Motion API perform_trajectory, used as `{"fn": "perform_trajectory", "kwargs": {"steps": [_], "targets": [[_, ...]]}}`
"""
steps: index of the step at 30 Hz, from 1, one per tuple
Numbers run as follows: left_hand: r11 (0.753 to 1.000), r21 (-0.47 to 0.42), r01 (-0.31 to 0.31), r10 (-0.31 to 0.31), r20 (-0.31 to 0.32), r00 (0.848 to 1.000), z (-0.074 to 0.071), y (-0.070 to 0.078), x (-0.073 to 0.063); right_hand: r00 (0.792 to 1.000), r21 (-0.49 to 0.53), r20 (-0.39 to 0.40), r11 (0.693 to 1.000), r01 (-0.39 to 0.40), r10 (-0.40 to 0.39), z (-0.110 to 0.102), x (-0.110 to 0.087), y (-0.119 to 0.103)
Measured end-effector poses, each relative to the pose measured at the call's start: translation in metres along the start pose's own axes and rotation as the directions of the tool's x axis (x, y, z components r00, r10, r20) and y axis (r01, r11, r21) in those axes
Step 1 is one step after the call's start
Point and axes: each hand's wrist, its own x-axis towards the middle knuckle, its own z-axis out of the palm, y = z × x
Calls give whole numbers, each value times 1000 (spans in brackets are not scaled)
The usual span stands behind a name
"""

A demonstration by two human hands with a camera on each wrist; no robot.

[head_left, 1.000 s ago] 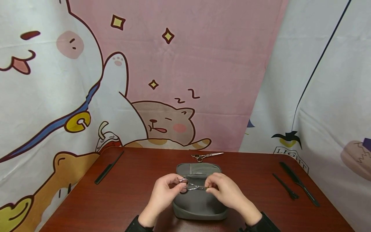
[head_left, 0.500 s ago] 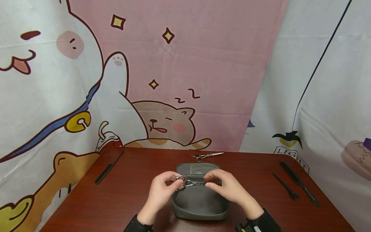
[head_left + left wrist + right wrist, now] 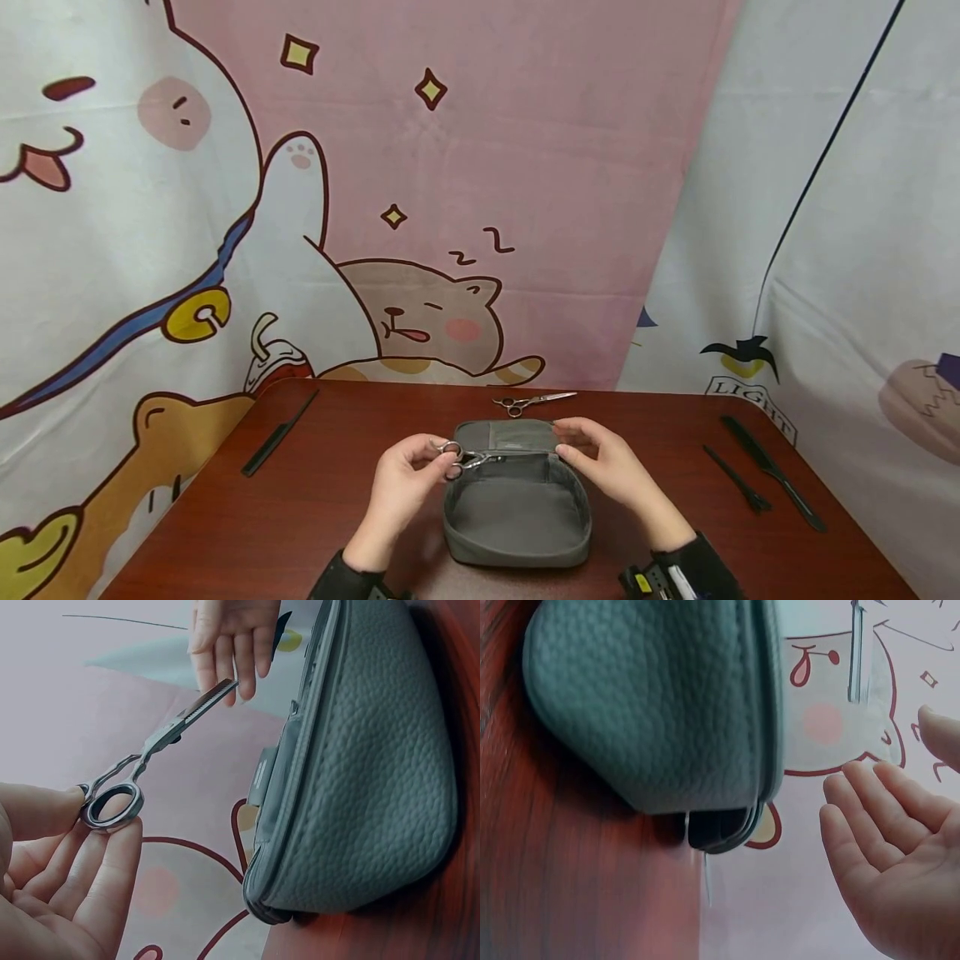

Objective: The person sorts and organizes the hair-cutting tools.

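Thumb and fingers of my left hand [image 3: 397, 479] pinch the finger rings of silver thinning scissors [image 3: 165, 735]. Their toothed blade points away from that hand in the left wrist view. The scissors are held over the back left part of a grey pebbled zip case [image 3: 517, 554], whose lid lies folded back toward the far side. My right hand [image 3: 611, 467] has its fingers extended and holds nothing. It is near the case's back right corner, by the lid [image 3: 517, 435]. The right wrist view shows its palm [image 3: 915, 862] beside the case.
A second pair of scissors [image 3: 532, 404] lies behind the case on the brown table [image 3: 360, 417]. At the left is a black comb [image 3: 273, 442]. On the right lie a long black comb [image 3: 772, 471] and a slim black tool [image 3: 738, 479]. A printed cloth [image 3: 585, 167] hangs behind.
My right hand let go of the blade end and moved right and back toward the lid. My left hand shifted left and slightly back with the thinning scissors.
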Motion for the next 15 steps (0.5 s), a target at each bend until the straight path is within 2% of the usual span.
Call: {"fn": "perform_trajectory", "kwargs": {"steps": [7,10,15], "targets": [[999,-43,-5,3,-34,999,-6,-4,6,999,33,-39,999,-26,27,-7,2,12],[997,-75,14,-18,-52,998,-9,-7,8,998,47,-42,998,-43,45,-10,2,15],[991,-123,58,-68,-79,995,-13,-11,12,991,67,-43,990,-121,124,-13,3,23]]}}
